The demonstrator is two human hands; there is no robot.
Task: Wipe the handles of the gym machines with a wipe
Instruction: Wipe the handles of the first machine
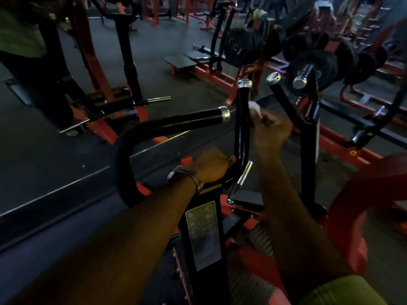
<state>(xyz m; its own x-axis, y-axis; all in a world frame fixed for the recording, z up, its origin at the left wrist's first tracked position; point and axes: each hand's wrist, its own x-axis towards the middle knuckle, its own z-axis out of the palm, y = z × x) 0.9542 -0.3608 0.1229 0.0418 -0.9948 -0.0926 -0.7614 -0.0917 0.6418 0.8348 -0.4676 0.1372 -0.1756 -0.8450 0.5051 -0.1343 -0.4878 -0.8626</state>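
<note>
While left hand (212, 165) braces, wipe (255, 108) meets handle (241, 119).

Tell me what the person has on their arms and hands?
Both hands are bare, with no gloves. The left hand has a thin band round its wrist. The right hand has nothing on its wrist, and a green sleeve shows at the top of that arm. Both forearms are uncovered.
</note>
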